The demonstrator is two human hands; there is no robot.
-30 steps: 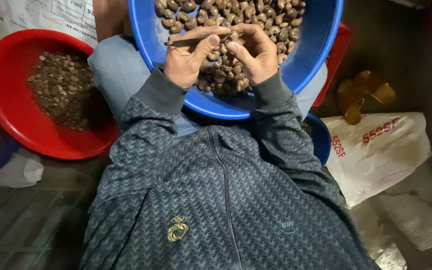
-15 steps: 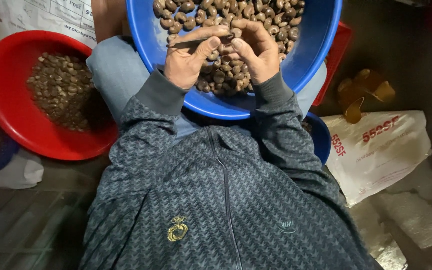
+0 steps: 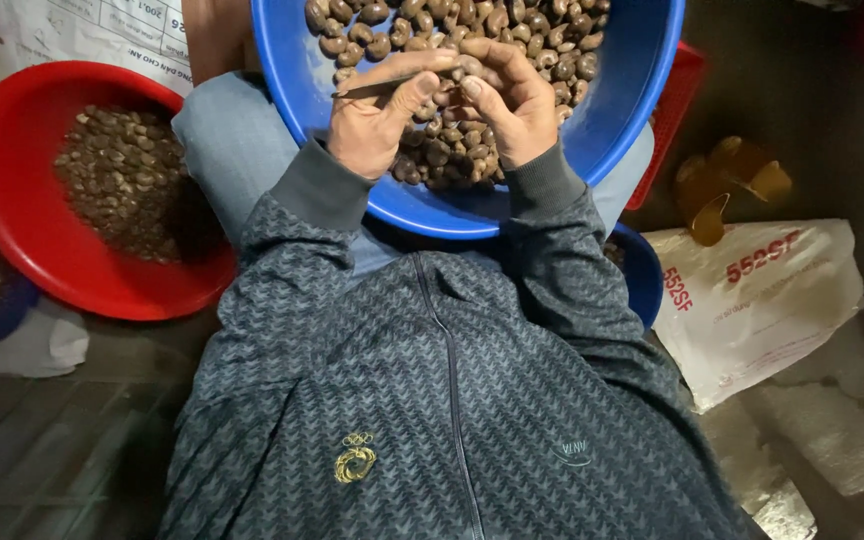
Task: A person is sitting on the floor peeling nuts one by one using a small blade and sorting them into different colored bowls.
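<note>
Head view. The left hand is closed around a thin metal blade, thumb pressed along its underside and index finger laid over the top; the blade runs roughly level, and its tip meets the fingertips of the right hand. The right hand is pinched narrowly, thumb against forefinger, on a single nut held at the blade tip. The nut is small and partly covered by the fingers, so its exact state cannot be made out.

Both hands work directly above the blue basin, which rests on the person's lap. Under and beyond the grip, the basin holds a heap of brown curved nuts; some lie just below the palms, touching or nearly touching the heels of the hands.

Well to the left of the grip sits a red basin with a layer of smaller dark brown pieces inside. To the right of the grip and lower in the frame lies a white sack, with crumpled yellow-brown material just above it. The sleeves of a grey patterned jacket lead from the wrists back toward the camera.
</note>
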